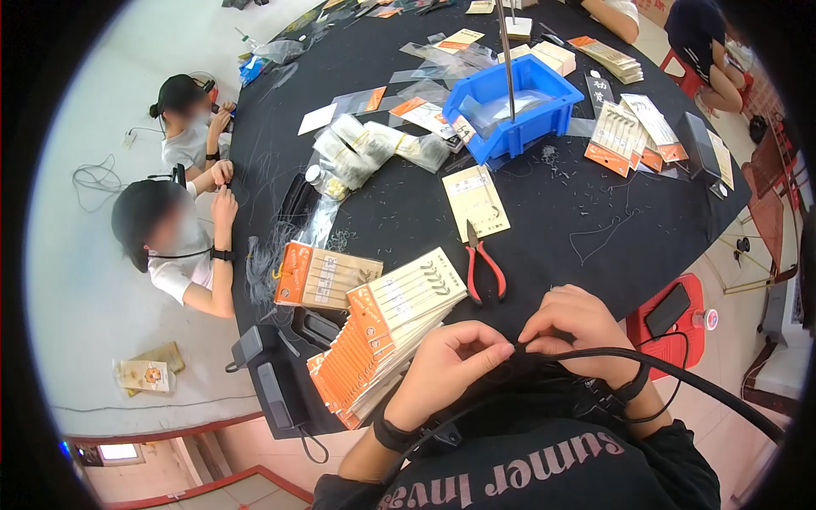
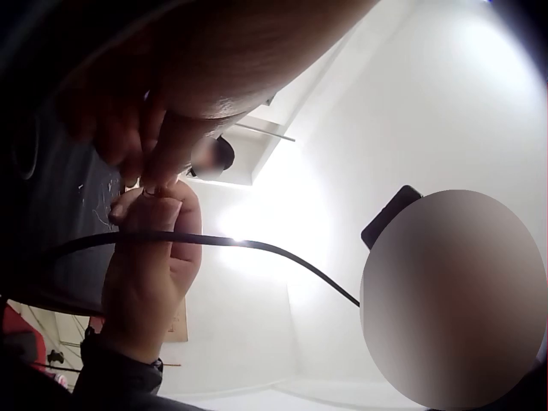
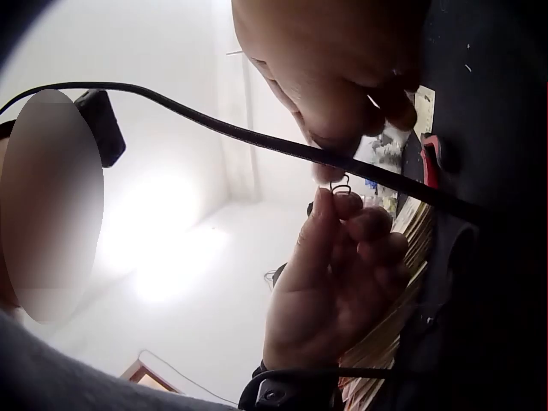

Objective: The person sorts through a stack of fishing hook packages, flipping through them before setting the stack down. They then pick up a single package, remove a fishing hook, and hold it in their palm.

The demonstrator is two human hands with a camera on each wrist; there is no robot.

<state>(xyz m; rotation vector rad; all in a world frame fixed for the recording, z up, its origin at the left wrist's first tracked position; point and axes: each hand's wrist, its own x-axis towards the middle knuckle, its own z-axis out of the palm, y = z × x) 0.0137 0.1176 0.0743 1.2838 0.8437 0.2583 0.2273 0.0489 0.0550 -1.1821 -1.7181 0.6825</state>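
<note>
In the head view my left hand point(image 1: 450, 365) and right hand point(image 1: 586, 331) meet fingertip to fingertip close to my body, at the near table edge. Thumb and forefinger of the left hand pinch a small dark bent wire, seemingly a fish hook point(image 3: 342, 187), its curves showing in the right wrist view. The right hand's thumb and forefinger pinch at the same spot, partly hiding it. Red-handled pliers point(image 1: 485, 265) lie just beyond, their tips on a beige hook card point(image 1: 474, 201). Left of my left hand is a fanned stack of orange-and-beige hook cards point(image 1: 382, 331).
A black cable point(image 1: 671, 367) passes across my right wrist. A blue bin point(image 1: 544, 110), bagged bundles point(image 1: 353, 149) and more cards point(image 1: 625, 136) sit farther back. Dark boxes point(image 1: 276, 391) stand at the left edge, a red stool point(image 1: 671, 327) at right. Two people point(image 1: 174, 238) sit left.
</note>
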